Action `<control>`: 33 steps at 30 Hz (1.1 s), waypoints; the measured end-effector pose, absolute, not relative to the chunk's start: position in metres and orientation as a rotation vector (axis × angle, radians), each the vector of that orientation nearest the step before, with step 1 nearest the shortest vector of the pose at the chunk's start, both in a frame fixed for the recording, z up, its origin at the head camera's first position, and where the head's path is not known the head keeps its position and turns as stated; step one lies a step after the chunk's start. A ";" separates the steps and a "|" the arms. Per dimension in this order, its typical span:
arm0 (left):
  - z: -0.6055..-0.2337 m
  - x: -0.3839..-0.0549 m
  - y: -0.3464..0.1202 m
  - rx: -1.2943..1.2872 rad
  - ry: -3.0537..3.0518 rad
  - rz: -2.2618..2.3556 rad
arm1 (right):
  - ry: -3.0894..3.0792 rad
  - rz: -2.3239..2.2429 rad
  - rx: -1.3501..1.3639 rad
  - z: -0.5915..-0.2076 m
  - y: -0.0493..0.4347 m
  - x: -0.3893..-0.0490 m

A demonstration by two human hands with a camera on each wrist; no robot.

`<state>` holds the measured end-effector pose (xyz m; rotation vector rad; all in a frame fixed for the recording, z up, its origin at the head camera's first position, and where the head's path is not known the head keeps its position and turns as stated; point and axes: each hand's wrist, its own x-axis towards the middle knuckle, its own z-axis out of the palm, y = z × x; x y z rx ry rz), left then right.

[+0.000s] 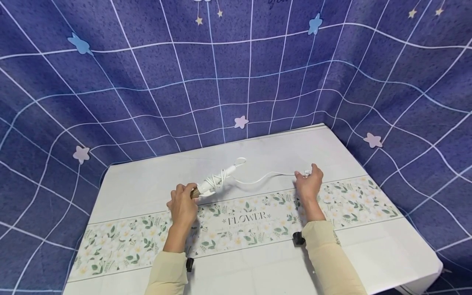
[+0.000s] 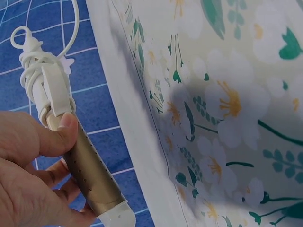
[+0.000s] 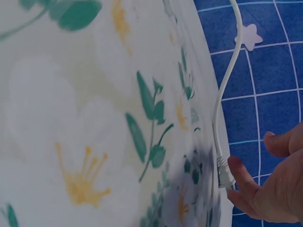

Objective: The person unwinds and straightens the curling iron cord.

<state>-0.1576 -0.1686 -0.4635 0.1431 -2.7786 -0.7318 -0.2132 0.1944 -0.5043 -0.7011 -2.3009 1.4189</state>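
Note:
A curling iron has a white handle (image 1: 208, 186) wrapped in its own white cord, and a gold barrel (image 2: 92, 170) with small holes and a white tip. My left hand (image 1: 183, 207) grips it by the barrel, thumb on one side and fingers around the other, with the handle pointing up and right in the head view. From the handle end, a loose stretch of cord (image 1: 258, 180) runs right to a white plug (image 3: 225, 174). My right hand (image 1: 309, 186) is at the plug, fingertips against or very near it, thumb and fingers spread apart.
A white table cover (image 1: 236, 266) carries a floral band with the word FLOWER. Blue gridded curtains (image 1: 236, 94) with stars stand behind the table and at both sides. Black wrist devices (image 1: 298, 238) sit under both forearms.

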 end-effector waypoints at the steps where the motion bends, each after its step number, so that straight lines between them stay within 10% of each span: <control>1: -0.463 -0.158 -0.168 0.147 -2.776 -0.731 | -2.297 1.423 -0.701 -0.503 0.193 -0.213; 33: -0.460 -0.156 -0.164 0.132 -2.753 -0.770 | -1.978 2.280 -0.627 -0.494 0.138 -0.194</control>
